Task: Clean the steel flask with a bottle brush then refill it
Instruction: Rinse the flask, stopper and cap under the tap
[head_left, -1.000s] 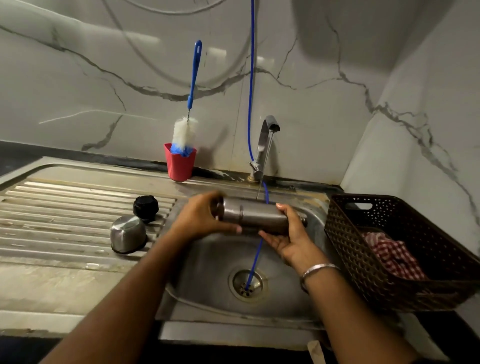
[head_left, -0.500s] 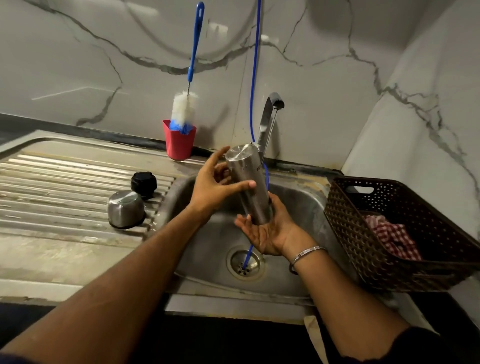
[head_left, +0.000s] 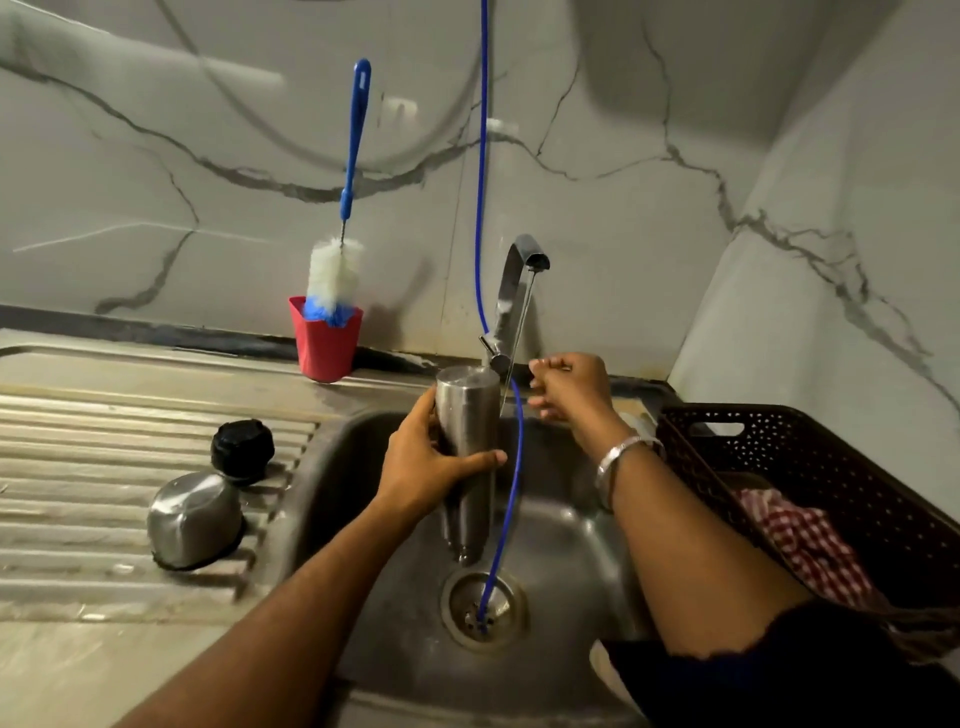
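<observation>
Left hand (head_left: 431, 467) clamped around the smooth cylindrical steel flask (head_left: 467, 415), held inverted, mouth down, over the steel sink (head_left: 566, 540). Right hand (head_left: 571, 387), fingers curled and holding nothing, beside the tap (head_left: 511, 296). Left of the hands, on the ribbed draining board: black ridged cap (head_left: 242, 451), domed steel cup (head_left: 193, 519). Behind: bristled bottle brush (head_left: 337, 260) in a red tumbler (head_left: 324, 343). No legible writing.

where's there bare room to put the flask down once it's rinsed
The ribbed drainboard is bare left of and behind the steel cup and black cap; so is the flat strip between the red cup and those ribs. Crowded: the sink around the drain, with the blue hose, flask and both hands; the basket holds a checked cloth.
</observation>
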